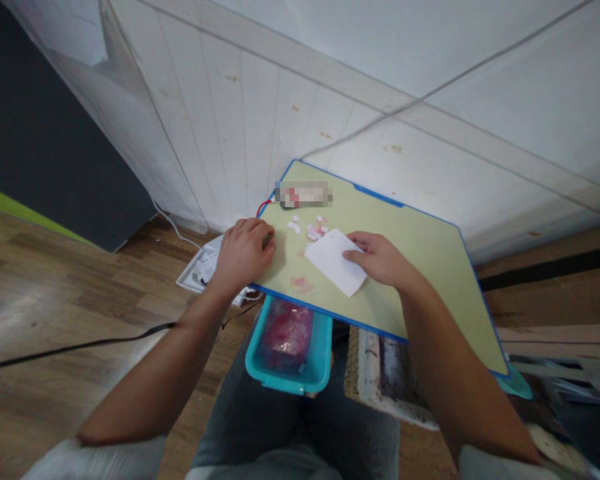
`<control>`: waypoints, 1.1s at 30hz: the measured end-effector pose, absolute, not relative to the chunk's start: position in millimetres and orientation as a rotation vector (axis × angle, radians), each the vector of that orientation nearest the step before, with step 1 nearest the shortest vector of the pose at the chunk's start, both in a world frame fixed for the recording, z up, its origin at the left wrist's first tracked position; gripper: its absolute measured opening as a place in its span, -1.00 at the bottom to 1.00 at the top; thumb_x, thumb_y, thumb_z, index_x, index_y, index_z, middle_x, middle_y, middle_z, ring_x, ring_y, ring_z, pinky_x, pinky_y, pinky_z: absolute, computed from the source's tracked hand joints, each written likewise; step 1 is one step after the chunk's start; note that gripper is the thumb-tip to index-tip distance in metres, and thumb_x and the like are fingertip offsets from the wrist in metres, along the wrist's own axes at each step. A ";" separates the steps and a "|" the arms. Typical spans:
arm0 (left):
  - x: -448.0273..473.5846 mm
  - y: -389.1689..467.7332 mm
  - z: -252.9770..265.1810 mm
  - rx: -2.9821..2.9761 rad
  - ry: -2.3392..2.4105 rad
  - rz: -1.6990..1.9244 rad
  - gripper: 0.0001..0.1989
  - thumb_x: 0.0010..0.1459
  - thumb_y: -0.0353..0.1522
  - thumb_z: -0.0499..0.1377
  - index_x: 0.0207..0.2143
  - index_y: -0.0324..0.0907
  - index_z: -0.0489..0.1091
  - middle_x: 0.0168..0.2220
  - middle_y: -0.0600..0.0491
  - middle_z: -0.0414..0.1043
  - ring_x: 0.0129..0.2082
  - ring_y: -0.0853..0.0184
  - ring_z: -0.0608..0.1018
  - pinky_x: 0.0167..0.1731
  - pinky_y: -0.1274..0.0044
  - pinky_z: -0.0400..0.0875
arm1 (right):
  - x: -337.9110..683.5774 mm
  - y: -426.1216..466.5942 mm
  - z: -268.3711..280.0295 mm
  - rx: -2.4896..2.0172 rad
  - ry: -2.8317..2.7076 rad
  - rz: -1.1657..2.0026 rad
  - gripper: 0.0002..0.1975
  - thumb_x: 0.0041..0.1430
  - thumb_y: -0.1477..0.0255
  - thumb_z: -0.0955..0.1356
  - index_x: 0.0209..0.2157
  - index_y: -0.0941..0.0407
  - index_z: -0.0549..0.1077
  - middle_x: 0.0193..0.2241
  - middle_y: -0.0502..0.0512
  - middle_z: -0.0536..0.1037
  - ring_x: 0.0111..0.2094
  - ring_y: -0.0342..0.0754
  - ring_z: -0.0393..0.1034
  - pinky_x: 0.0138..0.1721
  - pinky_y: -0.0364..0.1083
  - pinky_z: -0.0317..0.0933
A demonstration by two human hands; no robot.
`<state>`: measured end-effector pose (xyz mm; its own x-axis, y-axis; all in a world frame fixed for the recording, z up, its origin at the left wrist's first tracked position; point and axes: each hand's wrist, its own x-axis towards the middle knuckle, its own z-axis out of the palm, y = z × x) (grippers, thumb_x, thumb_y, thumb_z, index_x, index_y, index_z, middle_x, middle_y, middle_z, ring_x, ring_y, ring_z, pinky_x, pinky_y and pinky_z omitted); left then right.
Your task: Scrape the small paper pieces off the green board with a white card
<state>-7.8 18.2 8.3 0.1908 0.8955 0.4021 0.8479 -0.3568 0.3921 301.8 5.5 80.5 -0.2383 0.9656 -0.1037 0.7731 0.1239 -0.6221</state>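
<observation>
In my right hand [377,257] is a white paper card [339,263], pinched at its right corner between thumb and fingers and held over the pale yellow board [420,247]. My left hand [247,252] is curled over the board's left edge, thumb drawn in near the fingers. A small dark gap shows by the thumb; I cannot make out what is in it. Just beyond the card lie several small white and pink paper bits [316,231]. A patch of pinkish pieces [301,285] sits near the board's front edge.
A turquoise bin [290,387] with a red, plastic-wrapped content stands below the front edge, above my lap. A blurred-out item [305,194] lies at the board's back left. A white box [193,275] with cables is on the left. The white wall [330,107] rises behind.
</observation>
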 end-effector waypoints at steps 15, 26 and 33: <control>-16.1 28.1 -3.7 2.202 1.691 1.092 -0.69 0.20 -0.51 0.03 -0.11 -0.11 0.47 -0.06 -0.05 0.51 0.04 0.14 0.48 0.14 0.27 0.35 | 252.5 57.1 84.8 -1.405 -2.385 0.966 -0.63 0.15 0.46 0.43 0.01 0.13 0.61 -0.09 0.12 0.66 -0.16 0.03 0.51 -0.08 -0.05 0.33; -16.5 28.6 -5.7 2.177 1.707 1.073 -0.68 0.20 -0.50 0.03 -0.09 -0.12 0.47 -0.05 -0.06 0.50 0.05 0.13 0.47 0.13 0.28 0.34 | 266.7 0.7 107.1 -1.214 -2.405 1.187 -0.68 0.24 0.37 0.39 0.01 0.11 0.58 -0.14 0.08 0.65 -0.16 0.02 0.50 -0.11 -0.06 0.33; -17.8 31.0 -8.7 2.214 1.690 1.087 -0.68 0.16 -0.52 0.04 -0.11 -0.16 0.48 -0.08 -0.07 0.52 0.00 0.13 0.47 0.09 0.30 0.35 | 269.4 26.1 87.7 -1.522 -2.263 0.811 -0.68 0.21 0.45 0.39 0.00 0.18 0.58 -0.10 0.18 0.65 -0.16 0.05 0.50 -0.07 -0.02 0.32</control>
<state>-17.8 31.0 -8.7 0.1021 0.8872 0.4500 0.7774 -0.3534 0.5204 269.4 26.1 87.7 -0.3964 0.9157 -0.0660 0.7490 0.2810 -0.6000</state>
